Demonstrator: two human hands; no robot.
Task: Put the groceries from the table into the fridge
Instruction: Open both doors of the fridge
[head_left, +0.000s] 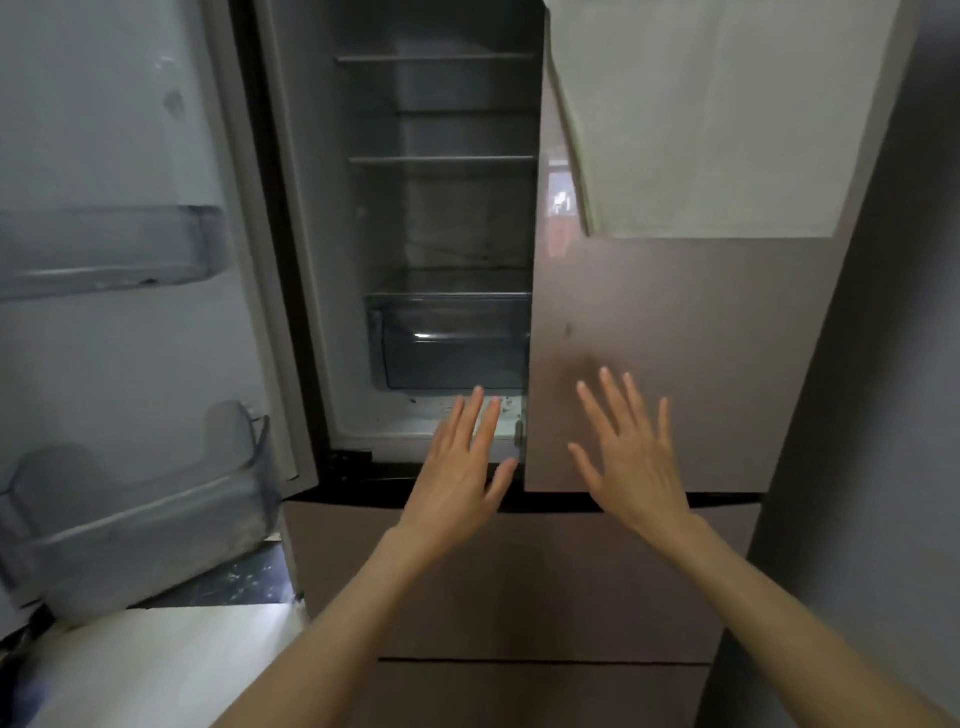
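Left hand (460, 475): fingers straight and held close together, pointing up toward the fridge opening; nothing held. The fingertips lie over the lower lip of the open compartment; contact cannot be told.

Right hand (631, 457): fingers straight and spread wide, palm toward the closed right door (675, 338); nothing held. Whether the palm touches the door cannot be told.

Fridge (545, 582): dusty pink glossy front, with drawer fronts below both hands. The left door (130, 338) is swung wide open; the right door is shut. A pale cloth (717, 114) hangs over the top of the right door.

Interior: two shelves (441, 160) are visible, one above the other, with nothing seen on them. Below sits a clear crisper drawer (449, 345), pushed in, with no visible contents. Dark specks lie on the floor of the compartment in front of the drawer.

Left door carries two clear door bins (140, 519), upper and lower; nothing is visible in either.

No groceries are in view. A white surface (156, 665) shows at lower left.
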